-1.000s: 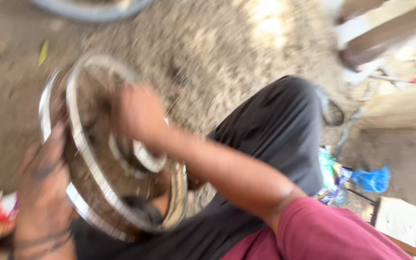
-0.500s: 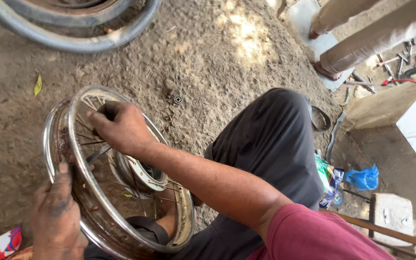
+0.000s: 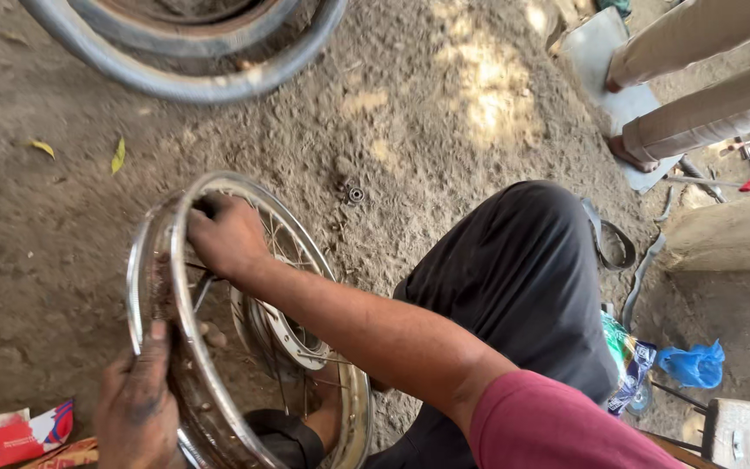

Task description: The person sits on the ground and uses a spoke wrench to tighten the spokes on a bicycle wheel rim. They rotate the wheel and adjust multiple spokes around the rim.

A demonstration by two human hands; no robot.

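A chrome spoked wheel rim (image 3: 186, 334) with a metal hub (image 3: 281, 334) stands tilted on edge on the dirt, between my knees. My right hand (image 3: 226, 236) reaches across from the right and grips the far top of the rim, fingers curled over it among the spokes. My left hand (image 3: 138, 408), dark with grease, clasps the near left side of the rim, thumb pointing up along the metal. My leg in black trousers (image 3: 514, 287) lies to the right of the wheel.
A tyre (image 3: 186, 61) lies at the top left. A small bearing or nut (image 3: 356, 194) sits on the dirt beyond the rim. Another person's legs (image 3: 696, 78) stand at the top right by scattered tools. A blue bag (image 3: 694, 365) and a red carton (image 3: 6, 434) lie near.
My right hand has slid along the rim toward its far top edge. My left hand has stayed low on the near left side.
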